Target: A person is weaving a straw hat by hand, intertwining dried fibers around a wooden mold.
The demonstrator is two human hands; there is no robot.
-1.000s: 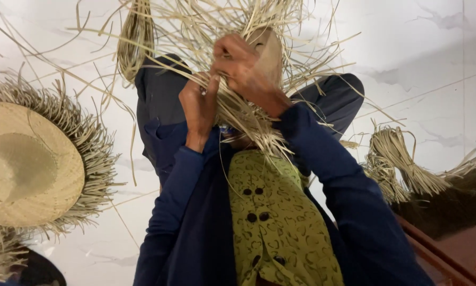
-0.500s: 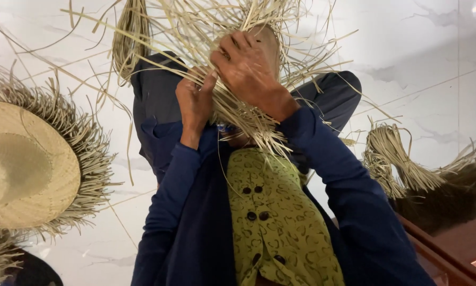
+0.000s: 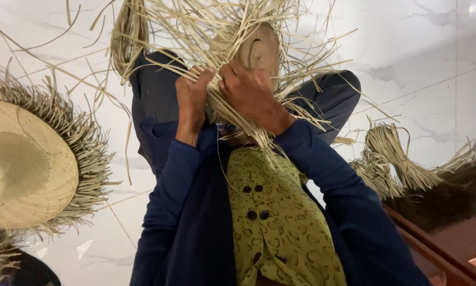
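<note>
Straw weave [image 3: 232, 106]: half-made piece of pale flat strands, held in front of my chest over my lap; loose ends fan out up and to both sides.
Head view, left hand [image 3: 193, 98]: I see it closed around a bunch of strands at the weave's left edge, knuckles toward the camera.
Head view, right hand [image 3: 251, 95]: clamped over the woven middle, fingers curled in, pressing it against a rounded wooden form [image 3: 260, 48] just behind.
Key relation: the weave lies between the two hands, touching both; its gripped strands run downward and to the right, toward my right sleeve. The right hand sits nearer the woven centre.
Finished hat [image 3: 23, 164]: round, fringed brim, flat on the white tiled floor [image 3: 418, 63] at my left, well apart.
Straw bundles [image 3: 391, 159]: tied bunches on the floor at my right.
Containers: I find none in view.
</note>
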